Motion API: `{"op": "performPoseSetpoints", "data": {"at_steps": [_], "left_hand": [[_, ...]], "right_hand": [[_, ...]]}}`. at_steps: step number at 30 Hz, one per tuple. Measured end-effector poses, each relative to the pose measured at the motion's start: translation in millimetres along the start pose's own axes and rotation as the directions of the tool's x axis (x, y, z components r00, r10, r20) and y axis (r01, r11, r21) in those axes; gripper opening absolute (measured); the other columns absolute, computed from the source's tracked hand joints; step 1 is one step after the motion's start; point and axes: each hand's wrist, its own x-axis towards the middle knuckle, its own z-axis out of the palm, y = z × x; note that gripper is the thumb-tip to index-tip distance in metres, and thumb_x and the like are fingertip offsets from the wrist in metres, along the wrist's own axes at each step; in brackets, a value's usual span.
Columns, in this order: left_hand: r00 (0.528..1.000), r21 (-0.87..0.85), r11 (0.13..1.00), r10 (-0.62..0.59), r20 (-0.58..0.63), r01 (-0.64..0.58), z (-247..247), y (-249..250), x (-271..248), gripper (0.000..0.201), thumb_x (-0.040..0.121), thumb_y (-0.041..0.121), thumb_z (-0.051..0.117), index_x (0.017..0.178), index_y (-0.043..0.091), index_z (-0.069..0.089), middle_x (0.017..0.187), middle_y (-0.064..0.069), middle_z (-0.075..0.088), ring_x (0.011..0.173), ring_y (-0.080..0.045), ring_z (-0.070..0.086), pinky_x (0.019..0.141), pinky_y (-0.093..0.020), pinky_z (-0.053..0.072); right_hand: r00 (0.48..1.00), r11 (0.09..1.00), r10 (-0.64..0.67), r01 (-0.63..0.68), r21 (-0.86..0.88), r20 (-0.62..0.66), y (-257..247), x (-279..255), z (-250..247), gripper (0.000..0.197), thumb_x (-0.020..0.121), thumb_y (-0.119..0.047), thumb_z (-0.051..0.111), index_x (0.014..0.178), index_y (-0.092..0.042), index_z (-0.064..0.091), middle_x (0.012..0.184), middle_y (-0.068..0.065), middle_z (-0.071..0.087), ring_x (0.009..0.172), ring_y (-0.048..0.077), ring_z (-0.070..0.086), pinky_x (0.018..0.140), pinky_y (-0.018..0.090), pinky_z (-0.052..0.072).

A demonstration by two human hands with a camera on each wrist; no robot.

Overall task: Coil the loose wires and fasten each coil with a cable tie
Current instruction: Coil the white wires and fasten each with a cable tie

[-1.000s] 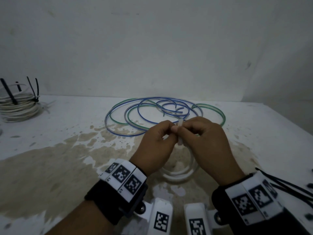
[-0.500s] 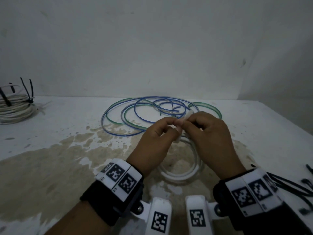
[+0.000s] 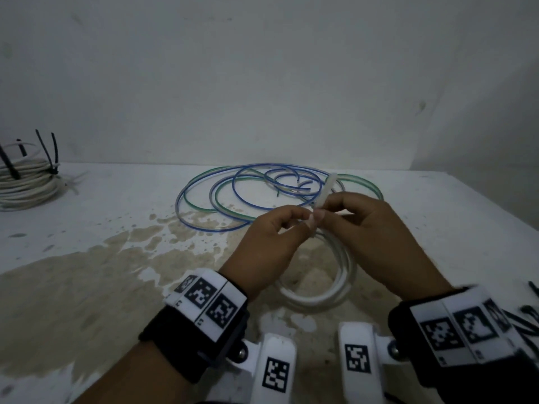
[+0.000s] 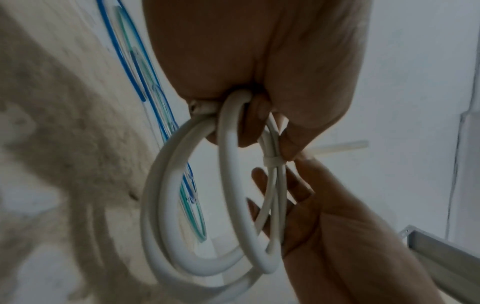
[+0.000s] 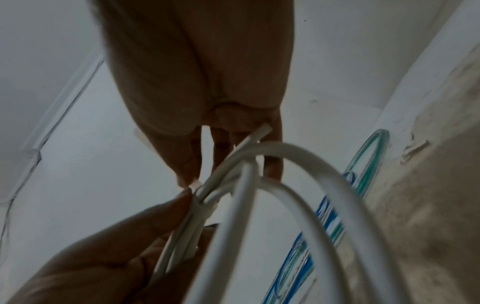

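**Two hands on one white coil**

Both hands hold the white wire coil [image 3: 326, 290] above the stained table [image 3: 96, 275]. The left hand [image 3: 268, 243] grips the bundled strands; the right hand [image 3: 379, 237] pinches the white cable tie [image 4: 274, 160] wrapped round them, its tail [image 3: 325, 191] pointing up. Blue and green loose wires [image 3: 233, 193] lie just beyond.

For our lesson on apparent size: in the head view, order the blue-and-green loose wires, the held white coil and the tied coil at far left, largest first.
1. blue-and-green loose wires
2. white coil and tied coil: alike; differing nearness and the tied coil's cut-off edge leave it unsure.
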Motion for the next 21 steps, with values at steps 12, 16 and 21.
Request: {"op": "performPoseSetpoints", "data": {"at_steps": [12, 16, 21], "left_hand": [[0.959, -0.448, 0.849, -0.233, 0.161, 0.281, 0.1, 2.8, 0.0, 0.023, 0.095, 0.026, 0.049, 0.092, 0.004, 0.054, 0.054, 0.001, 0.046, 0.041, -0.009, 0.041, 0.044, -0.022, 0.045], [0.941, -0.52, 0.786, -0.309, 0.139, 0.335, 1.3, 3.3, 2.4, 0.02, 0.097, 0.027, 0.048, 0.098, 0.007, 0.049, 0.053, 0.004, 0.034, 0.04, -0.005, 0.024, 0.038, -0.017, 0.03], [0.937, -0.4, 0.848, -0.332, 0.112, 0.348, -2.5, 2.4, 1.0, 0.015, 0.099, 0.022, 0.047, 0.094, 0.008, 0.051, 0.072, -0.007, 0.047, 0.05, -0.014, 0.047, 0.044, -0.025, 0.048]], "right_hand": [[0.971, 0.994, -0.069, 0.048, -0.099, -0.229, 10.5, 2.1, 2.0, 0.02, 0.088, -0.015, 0.062, 0.073, -0.029, 0.059, 0.074, -0.014, 0.065, 0.066, 0.006, 0.062, 0.065, 0.038, 0.054], [0.975, 0.987, -0.133, 0.114, -0.11, -0.181, 9.1, -0.7, 8.4, 0.017, 0.086, -0.015, 0.061, 0.075, -0.029, 0.057, 0.079, -0.007, 0.064, 0.073, 0.01, 0.062, 0.062, 0.019, 0.047], [0.976, 0.98, -0.133, 0.103, -0.173, -0.174, 13.4, -1.7, 10.3, 0.03, 0.09, -0.012, 0.061, 0.072, -0.034, 0.052, 0.074, -0.011, 0.062, 0.071, 0.008, 0.061, 0.06, 0.006, 0.039]]}}
